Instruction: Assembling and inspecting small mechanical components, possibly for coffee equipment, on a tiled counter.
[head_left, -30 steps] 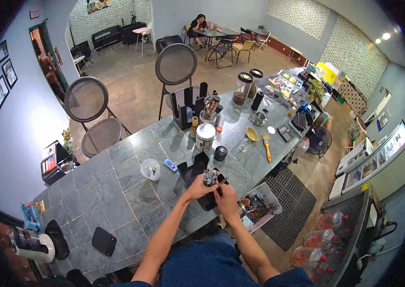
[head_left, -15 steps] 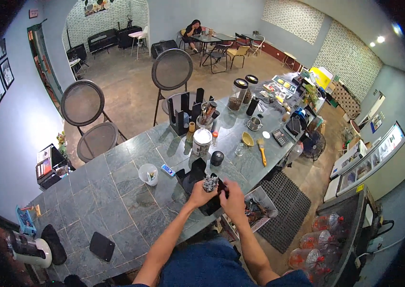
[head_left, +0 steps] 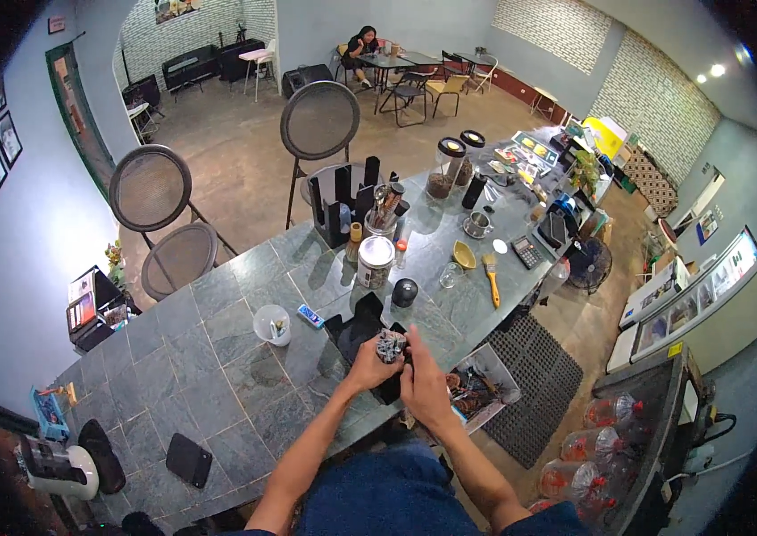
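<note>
Above the near counter edge, my left hand point(head_left: 366, 366) is wrapped round a small dark piece with a ridged, grey metallic top point(head_left: 390, 346); its exact kind is unclear. My right hand point(head_left: 427, 390) is close against its right side, index finger stretched up and the other fingers curled. Something dark shows between the hands, too small to name. Beneath and behind my hands lies a black, open, flap-sided holder point(head_left: 356, 332). Just past it stands a black dome-topped piece point(head_left: 404, 292). A white-lidded jar point(head_left: 376, 253) is farther back.
To the left are a white cup point(head_left: 271, 325), a small blue-and-white packet point(head_left: 310, 316) and a flat black pad point(head_left: 189, 460). A brush point(head_left: 492, 281), calculator point(head_left: 526, 253) and metal cup point(head_left: 478, 224) sit right. A cluttered bin point(head_left: 505, 393) stands below the counter's edge.
My right hand has shifted slightly down and left, and its index finger has straightened upward. My left hand still holds the metallic-topped piece. The view has shifted slightly.
</note>
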`<state>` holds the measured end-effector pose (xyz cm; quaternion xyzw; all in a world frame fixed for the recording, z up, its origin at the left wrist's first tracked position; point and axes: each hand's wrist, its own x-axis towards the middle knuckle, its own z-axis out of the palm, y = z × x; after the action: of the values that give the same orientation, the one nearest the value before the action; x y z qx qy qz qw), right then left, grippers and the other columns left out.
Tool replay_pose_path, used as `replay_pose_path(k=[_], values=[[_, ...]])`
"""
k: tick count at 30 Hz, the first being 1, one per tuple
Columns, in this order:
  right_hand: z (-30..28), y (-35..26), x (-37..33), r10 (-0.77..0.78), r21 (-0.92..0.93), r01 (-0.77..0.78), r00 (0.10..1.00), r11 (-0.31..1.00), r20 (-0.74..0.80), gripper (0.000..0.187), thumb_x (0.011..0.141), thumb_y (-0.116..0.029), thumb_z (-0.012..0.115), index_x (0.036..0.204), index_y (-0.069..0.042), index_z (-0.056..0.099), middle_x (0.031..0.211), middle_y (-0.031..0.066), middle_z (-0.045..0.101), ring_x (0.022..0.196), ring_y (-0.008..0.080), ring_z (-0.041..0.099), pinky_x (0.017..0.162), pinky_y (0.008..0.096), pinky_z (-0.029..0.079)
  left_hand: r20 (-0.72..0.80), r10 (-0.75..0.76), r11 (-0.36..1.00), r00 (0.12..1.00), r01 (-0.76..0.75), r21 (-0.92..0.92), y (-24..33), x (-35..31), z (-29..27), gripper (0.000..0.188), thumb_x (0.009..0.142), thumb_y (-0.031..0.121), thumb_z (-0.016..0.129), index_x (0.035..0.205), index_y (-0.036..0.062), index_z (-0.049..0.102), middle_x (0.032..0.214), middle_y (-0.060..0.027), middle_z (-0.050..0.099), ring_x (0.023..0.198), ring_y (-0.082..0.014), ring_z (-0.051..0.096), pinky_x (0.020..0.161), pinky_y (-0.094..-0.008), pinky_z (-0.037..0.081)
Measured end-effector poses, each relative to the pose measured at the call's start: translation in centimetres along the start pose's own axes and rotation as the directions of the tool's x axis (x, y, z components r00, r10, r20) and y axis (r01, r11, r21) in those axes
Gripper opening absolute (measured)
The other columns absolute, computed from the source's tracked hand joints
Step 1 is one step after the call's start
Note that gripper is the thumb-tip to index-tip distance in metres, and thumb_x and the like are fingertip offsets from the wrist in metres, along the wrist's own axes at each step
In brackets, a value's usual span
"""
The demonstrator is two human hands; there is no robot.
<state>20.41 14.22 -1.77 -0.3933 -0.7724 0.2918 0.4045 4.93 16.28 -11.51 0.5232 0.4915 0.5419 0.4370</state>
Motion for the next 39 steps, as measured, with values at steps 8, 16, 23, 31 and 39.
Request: replay_pose_path(k=[8,16,23,31,39], values=[[-0.7,0.8,0.7,-0.052,-0.242,0.09,0.986,0.966,0.16,0.065,0.091,0.003,0.06,0.155,0.003,0.045,0.149,0.0277,0.051,0.136,0.0445,0.053,0.114,0.0468,0.043,-0.057,-0.046,0.973,0.997,0.057,0.222,0.7,-0.2,0.2,0.029,0.086,0.019,0.083,0.099,-0.0016,0.067,0.086,-0.0141,0.073,0.076,-0.0172,0.068,0.072,-0.0381,0.056],[1.3,-0.8,4.9,-0.185,-0.475,0.304,0.941,0.826,0.282,0.081,0.102,-0.041,0.061,0.159,0.009,0.032,0.163,0.0269,0.038,0.154,0.0437,0.033,0.121,0.0644,0.026,-0.068,0.325,0.944,0.943,-0.318,0.091,0.3,-0.1,0.6,0.02,0.086,0.015,0.079,0.092,-0.001,0.067,0.084,-0.0118,0.073,0.074,-0.0209,0.069,0.071,-0.0375,0.055],[2.9,0.0,5.1,-0.228,-0.519,0.38,0.915,0.766,0.333,0.087,0.102,-0.06,0.054,0.153,0.008,0.042,0.161,0.025,0.043,0.152,0.0399,0.038,0.115,0.0717,0.03,-0.132,0.271,0.958,0.954,-0.254,0.131,0.0,-0.9,0.4,0.022,0.086,0.016,0.08,0.093,-0.0009,0.069,0.084,-0.0102,0.073,0.075,-0.0175,0.068,0.071,-0.0359,0.055],[2.8,1.6,4.6,-0.065,-0.555,0.353,0.88,0.753,0.471,0.076,0.099,-0.052,0.063,0.155,-0.003,0.045,0.162,0.0179,0.044,0.152,0.0367,0.039,0.116,0.0742,0.022,-0.104,0.158,0.978,0.982,-0.142,0.152,-0.4,-0.9,1.0,0.023,0.085,0.017,0.082,0.095,-0.0008,0.07,0.085,-0.0083,0.074,0.075,-0.0136,0.068,0.071,-0.0341,0.055],[-6.6,9.3,0.1,0.153,0.03,-0.157,0.877,0.987,-0.455,0.018,0.101,-0.019,0.068,0.108,-0.006,0.078,0.097,0.0114,0.074,0.086,0.0252,0.069,0.088,0.0439,0.051,-0.099,0.035,0.947,0.994,-0.002,0.322,-0.8,-0.2,1.8,0.013,0.083,0.009,0.079,0.091,0.0019,0.071,0.082,-0.0088,0.073,0.072,-0.0164,0.071,0.068,-0.0305,0.056]])
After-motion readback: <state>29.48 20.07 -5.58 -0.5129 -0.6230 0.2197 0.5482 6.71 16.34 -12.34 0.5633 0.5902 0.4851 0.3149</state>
